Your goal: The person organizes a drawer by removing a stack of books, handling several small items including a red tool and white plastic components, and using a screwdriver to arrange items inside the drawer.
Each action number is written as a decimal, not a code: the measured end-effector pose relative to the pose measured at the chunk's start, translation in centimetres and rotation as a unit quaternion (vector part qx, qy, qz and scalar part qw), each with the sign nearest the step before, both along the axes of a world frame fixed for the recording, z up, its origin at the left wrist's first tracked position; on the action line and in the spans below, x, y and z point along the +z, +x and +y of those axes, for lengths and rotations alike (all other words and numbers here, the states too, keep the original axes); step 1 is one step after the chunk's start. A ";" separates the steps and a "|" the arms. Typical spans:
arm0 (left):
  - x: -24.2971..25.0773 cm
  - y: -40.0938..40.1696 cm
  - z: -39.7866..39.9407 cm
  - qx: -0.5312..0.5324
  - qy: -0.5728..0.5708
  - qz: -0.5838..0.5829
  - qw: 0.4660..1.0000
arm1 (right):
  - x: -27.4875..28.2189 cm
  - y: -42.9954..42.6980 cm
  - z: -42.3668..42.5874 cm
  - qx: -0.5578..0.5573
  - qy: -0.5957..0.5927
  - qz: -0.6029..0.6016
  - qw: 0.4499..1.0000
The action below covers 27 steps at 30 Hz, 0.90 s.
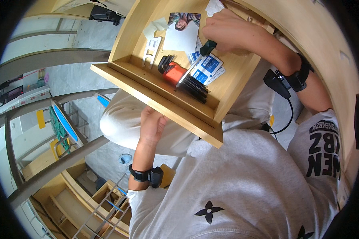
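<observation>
My right hand (220, 30) is closed over the far right of an open wooden drawer (122, 38). It grips a screwdriver (208, 47) with a dark green handle. The metal shaft slants down to the left, across a hex key set (174, 73) in a red holder. Crumpled white paper (214, 7) shows just beyond the knuckles. At the outer face of the drawer front (155, 100), my left hand (152, 124) is curled against its lower edge. Its fingertips are partly hidden there.
Inside the drawer lie a printed picture card (182, 33), several blue-and-white packets (208, 65), a white plastic piece (152, 50) and a pale paper scrap (155, 27). Grey metal bars (56, 167) cross the left side. Wooden furniture (317, 38) curves along the right.
</observation>
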State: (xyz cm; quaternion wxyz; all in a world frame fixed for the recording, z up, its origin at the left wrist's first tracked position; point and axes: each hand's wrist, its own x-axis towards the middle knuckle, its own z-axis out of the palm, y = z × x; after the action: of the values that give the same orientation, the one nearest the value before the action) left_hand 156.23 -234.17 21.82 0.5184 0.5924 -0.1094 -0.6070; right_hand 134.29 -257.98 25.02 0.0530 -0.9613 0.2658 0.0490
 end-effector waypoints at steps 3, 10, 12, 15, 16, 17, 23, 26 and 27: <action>-0.1 0.1 0.1 0.003 -0.009 0.003 1.000 | 0.2 0.5 0.2 -0.003 0.019 0.031 0.999; 0.0 0.2 0.0 -0.015 -0.025 0.015 0.999 | -0.5 0.4 -0.1 0.018 0.021 0.007 1.000; 0.0 0.3 0.0 -0.021 -0.025 0.014 0.999 | -0.6 0.3 -0.2 0.019 0.023 0.008 1.000; -0.1 0.3 0.1 -0.037 -0.026 0.013 0.999 | -1.3 0.4 -0.3 0.027 0.028 0.009 0.999; -0.2 0.4 0.1 -0.043 -0.026 0.008 0.999 | -1.1 0.5 -0.2 0.024 0.030 0.015 0.999; -0.3 0.4 0.2 -0.049 -0.026 0.003 0.998 | -0.9 0.6 -0.1 0.021 0.032 0.020 0.999; 0.1 0.1 0.1 -0.029 -0.029 0.019 0.999 | -0.3 0.4 0.0 -0.003 0.081 0.015 0.997; -0.2 0.4 0.3 -0.040 -0.031 0.017 0.999 | -1.1 -0.1 -1.1 -0.012 0.251 -0.079 0.965; -0.1 0.4 0.3 -0.042 -0.030 0.017 0.999 | -1.9 -0.5 -1.6 -0.014 0.252 -0.080 0.964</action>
State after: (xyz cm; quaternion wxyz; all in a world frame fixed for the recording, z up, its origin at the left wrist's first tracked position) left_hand 156.63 -233.86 21.72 0.5120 0.5608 -0.1439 -0.6345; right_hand 133.81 -259.61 23.14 0.3150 -0.9141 0.2527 0.0369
